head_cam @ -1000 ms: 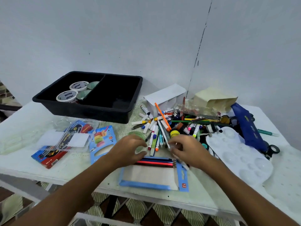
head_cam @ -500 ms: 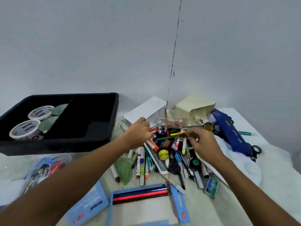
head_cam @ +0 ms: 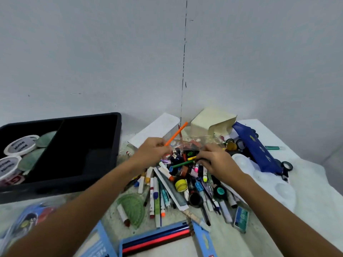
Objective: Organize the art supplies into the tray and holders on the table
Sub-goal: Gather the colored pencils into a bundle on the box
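Markers (head_cam: 178,182) mostly unsorted right of black tray (head_cam: 115,145); left hand (head_cam: 152,151) pinches orange marker (head_cam: 175,134), right hand (head_cam: 215,160) fingers curled into pile, grasp unclear.

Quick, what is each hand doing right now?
Left hand: pinching the orange pen.
Right hand: fingers curled into the pen pile; any grip cannot be told.

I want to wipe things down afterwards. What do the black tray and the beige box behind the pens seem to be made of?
Black tray: looks like moulded plastic with a smooth, slightly glossy finish, rounded rim and a built-in divider. Beige box: probably thin card or paper, matte, with creased edges and a bent open flap; wiping it wet looks unwise.
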A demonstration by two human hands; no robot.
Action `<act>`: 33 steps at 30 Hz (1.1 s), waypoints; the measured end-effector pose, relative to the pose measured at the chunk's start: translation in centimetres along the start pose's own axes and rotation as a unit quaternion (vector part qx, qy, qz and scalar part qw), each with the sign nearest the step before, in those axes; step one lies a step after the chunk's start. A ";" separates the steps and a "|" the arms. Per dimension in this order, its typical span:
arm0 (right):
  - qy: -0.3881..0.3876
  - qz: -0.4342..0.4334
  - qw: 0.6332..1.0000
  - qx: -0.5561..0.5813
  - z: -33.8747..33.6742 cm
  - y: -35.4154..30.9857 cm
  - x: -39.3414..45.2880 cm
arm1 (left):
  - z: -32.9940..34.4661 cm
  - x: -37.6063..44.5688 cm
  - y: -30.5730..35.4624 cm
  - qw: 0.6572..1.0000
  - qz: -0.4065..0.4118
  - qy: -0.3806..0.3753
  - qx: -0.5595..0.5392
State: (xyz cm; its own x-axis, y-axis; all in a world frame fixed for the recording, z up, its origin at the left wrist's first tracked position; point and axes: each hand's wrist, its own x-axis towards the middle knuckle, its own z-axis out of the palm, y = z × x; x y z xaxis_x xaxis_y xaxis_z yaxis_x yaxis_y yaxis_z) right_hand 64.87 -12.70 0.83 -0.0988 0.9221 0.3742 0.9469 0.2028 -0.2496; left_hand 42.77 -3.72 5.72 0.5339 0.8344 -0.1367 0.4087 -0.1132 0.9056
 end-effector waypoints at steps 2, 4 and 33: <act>0.047 -0.090 0.995 -0.011 -0.4 -0.7 -0.7 | 2.5 0.1 0.2 0.987 -0.092 -0.022 -0.130; 0.079 -0.163 0.983 -0.016 -1.3 -2.2 -1.5 | 4.4 0.4 0.8 0.965 -0.162 -0.050 -0.199; 0.063 0.055 0.986 0.147 0.1 4.3 -2.1 | 5.0 2.0 -2.3 0.946 -0.021 0.050 0.321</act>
State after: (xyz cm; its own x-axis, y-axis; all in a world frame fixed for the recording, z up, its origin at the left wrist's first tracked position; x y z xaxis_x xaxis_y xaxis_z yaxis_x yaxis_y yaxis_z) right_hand 69.14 -13.72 -1.11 0.0561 0.8997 0.4328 0.8182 0.2070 -0.5364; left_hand 46.66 -4.50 1.37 0.4479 0.8887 -0.0982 0.8096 -0.3565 0.4662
